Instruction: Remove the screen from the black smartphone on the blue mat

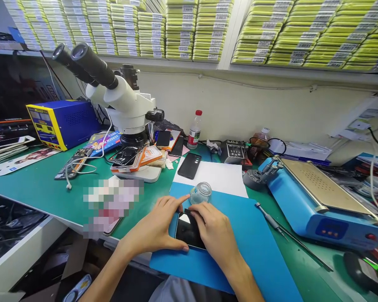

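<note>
my left hand (159,224) bare, no glove, my right hand (216,233) same deal, no rings, no watch, forearms bare, no sleeves, bit of grey-blue clothing at the bottom edge

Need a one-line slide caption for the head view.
Both hands, left hand and right hand, press on a black phone lying on a blue mat.

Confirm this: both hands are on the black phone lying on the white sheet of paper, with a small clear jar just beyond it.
Not quite. In the head view, both hands, left hand and right hand, hold the black phone on the blue mat, not the white paper. The clear jar does sit just beyond it.
</note>
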{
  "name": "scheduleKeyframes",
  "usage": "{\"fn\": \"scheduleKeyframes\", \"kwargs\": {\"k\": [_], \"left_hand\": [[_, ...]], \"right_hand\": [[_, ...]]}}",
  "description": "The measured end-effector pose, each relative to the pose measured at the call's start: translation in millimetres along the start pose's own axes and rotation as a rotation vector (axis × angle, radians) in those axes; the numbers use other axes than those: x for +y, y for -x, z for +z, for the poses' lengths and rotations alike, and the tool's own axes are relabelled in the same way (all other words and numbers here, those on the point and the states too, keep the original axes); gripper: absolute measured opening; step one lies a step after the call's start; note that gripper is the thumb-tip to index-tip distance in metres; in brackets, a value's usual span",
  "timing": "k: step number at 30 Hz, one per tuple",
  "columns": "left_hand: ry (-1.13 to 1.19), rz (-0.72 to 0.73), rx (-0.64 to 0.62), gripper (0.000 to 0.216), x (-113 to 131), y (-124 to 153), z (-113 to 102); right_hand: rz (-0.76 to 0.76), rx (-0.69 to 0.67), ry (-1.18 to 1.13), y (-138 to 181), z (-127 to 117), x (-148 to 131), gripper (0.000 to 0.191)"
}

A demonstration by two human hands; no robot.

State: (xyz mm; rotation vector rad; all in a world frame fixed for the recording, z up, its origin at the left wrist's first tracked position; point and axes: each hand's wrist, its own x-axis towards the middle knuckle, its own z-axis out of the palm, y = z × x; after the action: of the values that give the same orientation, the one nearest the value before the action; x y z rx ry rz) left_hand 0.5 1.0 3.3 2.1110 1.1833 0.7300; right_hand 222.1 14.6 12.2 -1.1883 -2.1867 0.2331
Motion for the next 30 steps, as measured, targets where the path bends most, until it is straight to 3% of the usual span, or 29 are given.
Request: {"fn": "scheduleKeyframes", "kwargs": {"k": [21,30], "left_hand": [[-0.024,0.017,-0.008,0.121,1.0,-1.2,-1.9],[-0.02,0.008,-0.017,0.12,4.1,-0.7,-2.6]], "right_hand": [[0.005,-0.018,-0.024,0.2,-0.4,1.0,0.023],[-0.049,-0.041,0.083,-1.7,-2.5,1.4,0.024]]}}
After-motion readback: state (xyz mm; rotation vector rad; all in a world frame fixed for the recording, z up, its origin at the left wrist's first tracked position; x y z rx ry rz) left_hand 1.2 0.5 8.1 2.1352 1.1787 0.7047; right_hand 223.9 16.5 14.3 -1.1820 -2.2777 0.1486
